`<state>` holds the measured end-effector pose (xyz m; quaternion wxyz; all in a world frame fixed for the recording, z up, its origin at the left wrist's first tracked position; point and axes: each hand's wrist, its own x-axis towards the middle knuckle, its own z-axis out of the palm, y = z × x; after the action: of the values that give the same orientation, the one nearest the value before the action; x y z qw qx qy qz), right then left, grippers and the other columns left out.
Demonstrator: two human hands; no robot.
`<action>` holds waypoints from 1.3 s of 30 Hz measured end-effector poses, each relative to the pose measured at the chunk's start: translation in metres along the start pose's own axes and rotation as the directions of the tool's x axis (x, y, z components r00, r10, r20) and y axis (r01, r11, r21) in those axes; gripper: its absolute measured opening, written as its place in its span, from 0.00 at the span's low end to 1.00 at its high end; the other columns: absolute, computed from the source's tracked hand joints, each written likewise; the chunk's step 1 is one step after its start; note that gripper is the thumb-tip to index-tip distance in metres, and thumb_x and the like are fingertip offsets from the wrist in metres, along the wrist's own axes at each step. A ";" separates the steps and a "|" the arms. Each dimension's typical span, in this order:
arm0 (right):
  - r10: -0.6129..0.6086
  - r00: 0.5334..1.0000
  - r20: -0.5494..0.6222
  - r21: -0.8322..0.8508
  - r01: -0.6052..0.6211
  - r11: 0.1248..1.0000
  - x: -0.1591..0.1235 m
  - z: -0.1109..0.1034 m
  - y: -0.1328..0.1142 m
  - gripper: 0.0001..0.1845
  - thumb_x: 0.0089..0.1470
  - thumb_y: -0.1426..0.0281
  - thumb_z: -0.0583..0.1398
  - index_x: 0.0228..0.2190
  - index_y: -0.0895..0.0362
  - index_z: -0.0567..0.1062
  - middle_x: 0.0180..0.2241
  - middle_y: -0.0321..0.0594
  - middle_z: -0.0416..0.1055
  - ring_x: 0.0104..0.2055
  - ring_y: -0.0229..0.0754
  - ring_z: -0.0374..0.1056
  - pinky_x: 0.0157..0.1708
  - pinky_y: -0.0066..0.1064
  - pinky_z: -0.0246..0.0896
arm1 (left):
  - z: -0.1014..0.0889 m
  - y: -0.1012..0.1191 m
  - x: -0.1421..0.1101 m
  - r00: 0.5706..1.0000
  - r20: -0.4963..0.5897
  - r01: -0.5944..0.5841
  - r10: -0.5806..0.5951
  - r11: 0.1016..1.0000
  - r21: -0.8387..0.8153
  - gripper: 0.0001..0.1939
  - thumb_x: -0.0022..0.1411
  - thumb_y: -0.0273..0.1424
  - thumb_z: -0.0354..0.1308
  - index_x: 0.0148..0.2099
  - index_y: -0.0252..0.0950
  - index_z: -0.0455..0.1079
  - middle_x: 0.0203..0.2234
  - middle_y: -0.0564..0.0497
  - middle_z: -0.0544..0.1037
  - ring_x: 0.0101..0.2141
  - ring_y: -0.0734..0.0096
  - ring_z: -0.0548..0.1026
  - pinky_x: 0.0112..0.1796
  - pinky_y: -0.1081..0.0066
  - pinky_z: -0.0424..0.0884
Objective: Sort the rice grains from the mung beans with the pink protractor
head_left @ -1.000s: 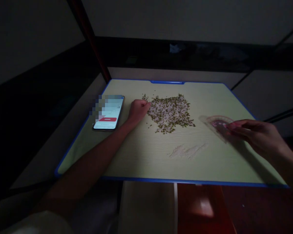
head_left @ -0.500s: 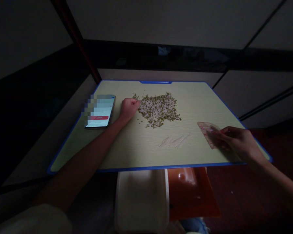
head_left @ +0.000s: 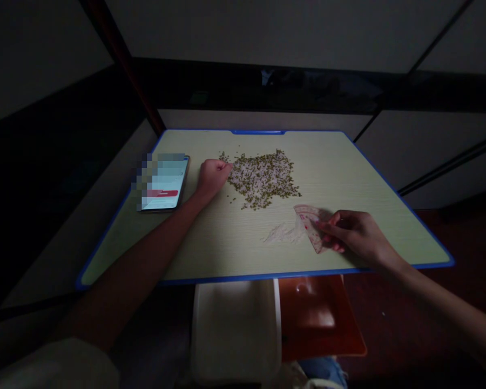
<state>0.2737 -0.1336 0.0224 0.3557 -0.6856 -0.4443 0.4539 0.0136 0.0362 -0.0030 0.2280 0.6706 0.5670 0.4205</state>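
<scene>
- Pinching clear protractor (head_left: 309,231): our right hand (head_left: 358,232), nearer us than speckled pile (head_left: 263,181).
- Pale grains (head_left: 281,234): pile's near side, by protractor; edge best held low, level.
- Left hand (head_left: 211,175): curled, at pile's left.

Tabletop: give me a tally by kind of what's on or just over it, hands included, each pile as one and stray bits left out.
Piles: 2 (green-and-pale pile, all-pale pile)
Phone: 1
Protractor: 1
Hands: 2 (left hand, right hand)
Total: 6
</scene>
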 end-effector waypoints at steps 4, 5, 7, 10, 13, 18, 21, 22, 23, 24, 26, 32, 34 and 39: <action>-0.006 0.998 0.055 0.010 0.005 1.000 0.000 0.012 -0.004 0.23 0.32 0.56 0.67 0.17 0.58 0.64 0.14 0.37 0.69 0.11 0.31 0.61 0.10 0.22 0.56 | 0.000 -0.001 0.000 1.000 -0.006 -0.023 0.023 1.000 -0.001 0.20 0.51 0.30 0.51 0.12 0.37 0.49 0.10 0.58 0.48 0.17 0.78 0.52 0.23 0.72 0.50; -0.005 0.998 0.067 0.013 0.004 1.000 0.000 0.014 -0.005 0.23 0.32 0.57 0.68 0.17 0.59 0.64 0.14 0.36 0.69 0.11 0.30 0.61 0.10 0.22 0.55 | 0.000 -0.001 0.000 1.000 -0.005 -0.029 0.029 1.000 -0.003 0.20 0.51 0.30 0.51 0.11 0.37 0.49 0.10 0.58 0.48 0.17 0.78 0.52 0.23 0.72 0.50; -0.007 0.996 0.091 0.025 0.004 1.000 0.001 0.019 -0.006 0.22 0.32 0.59 0.68 0.17 0.59 0.64 0.14 0.36 0.69 0.11 0.30 0.61 0.10 0.21 0.55 | 0.000 0.000 0.000 0.999 -0.001 -0.036 0.036 0.999 -0.009 0.20 0.51 0.30 0.52 0.11 0.37 0.50 0.10 0.58 0.48 0.17 0.79 0.52 0.23 0.72 0.50; -0.022 0.992 0.123 0.040 0.018 0.999 0.002 0.026 -0.008 0.21 0.34 0.61 0.68 0.18 0.59 0.63 0.14 0.35 0.69 0.11 0.30 0.61 0.10 0.20 0.55 | 0.000 0.001 -0.001 0.999 0.003 -0.032 0.032 0.999 -0.016 0.20 0.51 0.29 0.52 0.11 0.37 0.50 0.10 0.58 0.48 0.16 0.79 0.52 0.24 0.72 0.50; -0.027 0.990 0.142 0.045 0.021 0.999 0.001 0.033 -0.010 0.20 0.35 0.61 0.67 0.18 0.59 0.63 0.14 0.35 0.68 0.11 0.29 0.61 0.10 0.20 0.55 | 0.000 0.002 -0.001 1.000 0.007 -0.023 0.023 1.000 -0.014 0.20 0.51 0.29 0.52 0.12 0.37 0.50 0.10 0.58 0.48 0.17 0.79 0.52 0.24 0.72 0.49; -0.037 0.985 0.167 0.058 0.028 0.998 0.000 0.042 -0.014 0.19 0.36 0.63 0.67 0.18 0.59 0.63 0.13 0.33 0.68 0.11 0.28 0.61 0.10 0.19 0.56 | 0.000 0.001 -0.001 1.000 0.012 -0.024 0.024 1.000 0.004 0.21 0.51 0.28 0.52 0.12 0.37 0.49 0.11 0.59 0.47 0.17 0.79 0.51 0.24 0.71 0.48; -0.035 0.983 0.179 0.065 0.024 0.998 0.000 0.046 -0.014 0.19 0.37 0.64 0.67 0.18 0.59 0.62 0.13 0.33 0.68 0.11 0.28 0.61 0.10 0.19 0.55 | 0.001 0.001 -0.001 0.999 0.009 -0.032 0.032 0.999 0.008 0.21 0.52 0.28 0.52 0.12 0.37 0.49 0.11 0.58 0.47 0.17 0.79 0.51 0.24 0.71 0.49; -0.035 0.983 0.178 0.067 0.024 0.997 0.000 0.047 -0.014 0.19 0.37 0.65 0.67 0.18 0.59 0.62 0.13 0.33 0.68 0.11 0.28 0.61 0.10 0.19 0.55 | 0.001 0.001 -0.001 0.999 0.008 -0.033 0.033 0.999 0.011 0.21 0.52 0.28 0.52 0.12 0.37 0.49 0.11 0.58 0.47 0.17 0.78 0.51 0.24 0.71 0.49; -0.036 0.984 0.177 0.068 0.024 0.997 0.000 0.047 -0.013 0.19 0.37 0.65 0.67 0.18 0.59 0.62 0.13 0.32 0.67 0.11 0.28 0.60 0.10 0.19 0.55 | 0.001 0.001 -0.001 0.999 0.007 -0.033 0.033 0.999 0.013 0.21 0.52 0.28 0.52 0.12 0.37 0.49 0.11 0.58 0.47 0.17 0.78 0.52 0.24 0.71 0.49; -0.037 0.983 0.177 0.067 0.026 0.997 0.000 0.048 -0.013 0.19 0.37 0.64 0.67 0.18 0.59 0.62 0.13 0.32 0.67 0.11 0.28 0.60 0.10 0.19 0.55 | 0.001 0.001 -0.001 0.999 0.006 -0.031 0.031 0.999 0.015 0.21 0.52 0.28 0.52 0.12 0.37 0.49 0.11 0.58 0.47 0.17 0.78 0.52 0.24 0.71 0.49; -0.041 0.983 0.182 0.063 0.030 0.998 0.000 0.049 -0.013 0.19 0.38 0.64 0.67 0.18 0.59 0.62 0.13 0.33 0.68 0.11 0.28 0.61 0.10 0.19 0.56 | 0.001 0.001 -0.001 1.000 0.008 -0.028 0.028 0.999 0.020 0.21 0.52 0.29 0.52 0.12 0.37 0.49 0.11 0.58 0.47 0.17 0.78 0.52 0.24 0.71 0.50; -0.054 0.978 0.203 0.059 0.043 0.997 -0.002 0.057 -0.014 0.18 0.41 0.63 0.65 0.18 0.58 0.62 0.14 0.33 0.68 0.11 0.28 0.62 0.10 0.20 0.56 | 0.002 0.001 -0.001 1.000 0.004 -0.018 0.018 1.000 0.012 0.20 0.52 0.29 0.52 0.12 0.37 0.50 0.11 0.58 0.47 0.17 0.78 0.51 0.24 0.71 0.50; -0.052 0.976 0.210 0.067 0.038 0.997 -0.003 0.061 -0.015 0.18 0.40 0.63 0.65 0.18 0.58 0.61 0.13 0.32 0.67 0.11 0.28 0.61 0.10 0.20 0.56 | 0.001 0.001 -0.001 1.000 0.009 -0.012 0.012 1.000 0.007 0.20 0.51 0.29 0.52 0.12 0.37 0.49 0.11 0.58 0.47 0.17 0.78 0.52 0.24 0.71 0.50; -0.053 0.970 0.236 0.059 0.040 0.997 -0.006 0.071 -0.019 0.18 0.39 0.64 0.66 0.18 0.57 0.61 0.14 0.32 0.67 0.12 0.28 0.61 0.11 0.21 0.58 | 0.001 0.003 -0.002 1.000 0.016 -0.003 0.003 1.000 0.006 0.20 0.51 0.29 0.51 0.12 0.37 0.49 0.10 0.58 0.48 0.17 0.77 0.52 0.24 0.72 0.50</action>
<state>0.2001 -0.1265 0.0170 0.3287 -0.6061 -0.4874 0.5358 0.0156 0.0340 -0.0019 0.2301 0.6755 0.5653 0.4136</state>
